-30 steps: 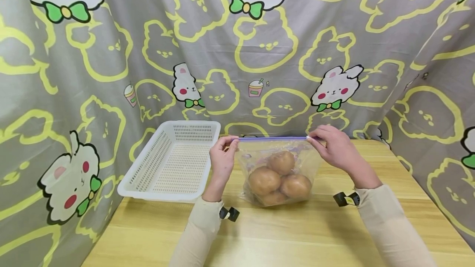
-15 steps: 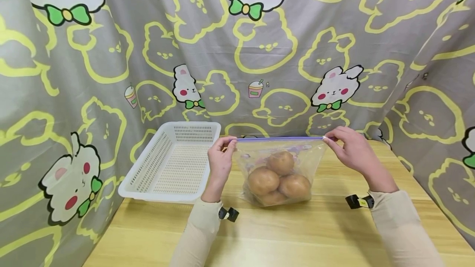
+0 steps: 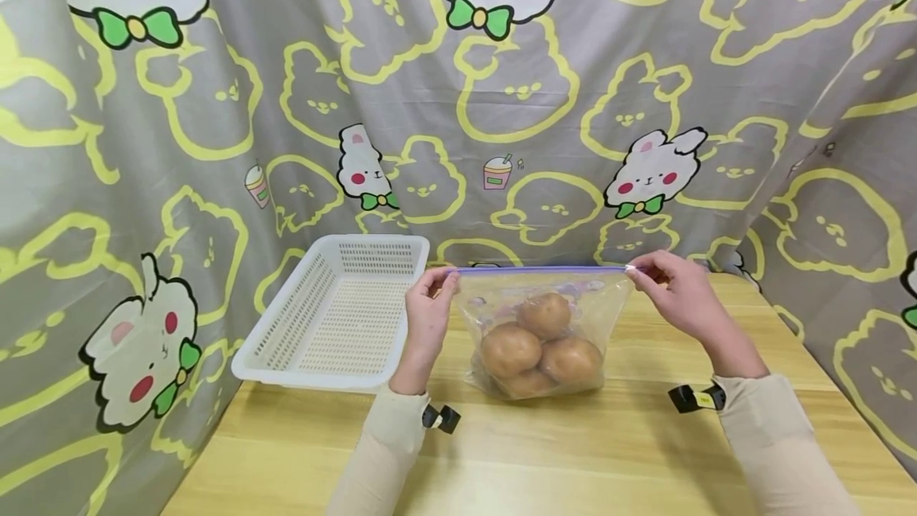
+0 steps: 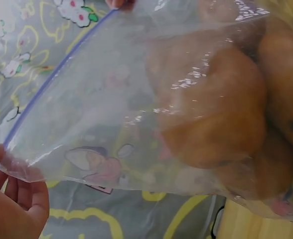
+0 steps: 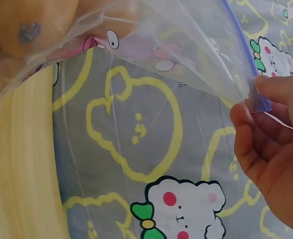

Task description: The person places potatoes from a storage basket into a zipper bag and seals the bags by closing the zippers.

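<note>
Currently left hand (image 3: 428,317) and right hand (image 3: 680,297) each pinch a top corner of the zip bag (image 3: 542,333); potatoes (image 3: 510,349) blurred through plastic, printing unreadable.

A clear zip bag (image 3: 540,317) with a purple seal strip stands upright on the wooden table, its top edge stretched taut and level. Inside it lie four brown potatoes (image 3: 539,345), piled at the bottom.

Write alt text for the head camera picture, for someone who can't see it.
Two hands hold a clear zip bag of potatoes upright on a wooden table, the left hand pinching one top corner and the right hand the other. A white plastic basket sits to the left, before a grey cartoon-bunny curtain.
</note>
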A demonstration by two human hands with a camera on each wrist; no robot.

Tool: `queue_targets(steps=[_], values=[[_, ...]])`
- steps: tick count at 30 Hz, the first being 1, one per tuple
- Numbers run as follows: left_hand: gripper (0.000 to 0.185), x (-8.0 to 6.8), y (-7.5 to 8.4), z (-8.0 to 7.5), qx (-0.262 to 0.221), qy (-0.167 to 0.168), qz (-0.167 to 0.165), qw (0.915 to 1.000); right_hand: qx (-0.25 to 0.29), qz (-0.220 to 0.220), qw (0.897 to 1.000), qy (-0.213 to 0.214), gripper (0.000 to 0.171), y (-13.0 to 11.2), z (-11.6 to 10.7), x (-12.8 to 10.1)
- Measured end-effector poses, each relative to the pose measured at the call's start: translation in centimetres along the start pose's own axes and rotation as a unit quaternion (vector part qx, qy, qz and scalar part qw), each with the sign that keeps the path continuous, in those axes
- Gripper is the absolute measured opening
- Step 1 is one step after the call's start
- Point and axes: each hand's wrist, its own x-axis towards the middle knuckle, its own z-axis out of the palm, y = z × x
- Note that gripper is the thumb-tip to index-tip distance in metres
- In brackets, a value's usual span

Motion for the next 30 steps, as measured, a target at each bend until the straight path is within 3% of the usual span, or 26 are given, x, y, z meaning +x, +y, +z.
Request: queue_targets(steps=[3, 6, 13, 15, 20, 23, 26, 30], values=[[0.016, -0.3, -1.6, -0.1, -0.008, -0.015, -0.025, 0.9995, 0.031, 0.029, 0.999, -0.006, 0.010, 0.1, 0.1, -0.3], [0.015, -0.7, -1.9, -0.3, -0.007, -0.036, -0.037, 0.9986, 0.046, 0.052, 0.997, -0.017, 0.010, 0.4, 0.1, -0.6], [0.010, -1.6, 0.2, -0.6, -0.011, -0.066, -0.008, 0.9977, 0.100, 0.078, 0.990, -0.055, 0.007, 1.1, -0.2, -1.4], [0.010, -1.7, 0.7, -0.6, -0.004, -0.068, -0.001, 0.9977, 0.129, 0.073, 0.987, -0.066, 0.006, 1.0, -0.5, -1.6], [0.011, -1.2, -0.6, -1.2, -0.008, -0.073, -0.003, 0.9973, 0.205, 0.049, 0.974, -0.083, 0.005, 0.7, -0.9, -1.7], [0.013, -0.5, -1.4, -1.4, -0.005, -0.071, -0.006, 0.9975, 0.251, 0.060, 0.962, -0.092, 0.009, 0.7, -0.8, -1.4], [0.014, 0.4, -1.8, -1.1, 0.003, -0.067, -0.027, 0.9974, 0.277, 0.089, 0.952, -0.096, 0.015, 1.0, -0.3, -1.0], [0.015, 1.9, -3.0, -0.4, 0.014, -0.067, -0.089, 0.9937, 0.281, 0.139, 0.946, -0.084, 0.023, 2.0, 1.1, -0.2]])
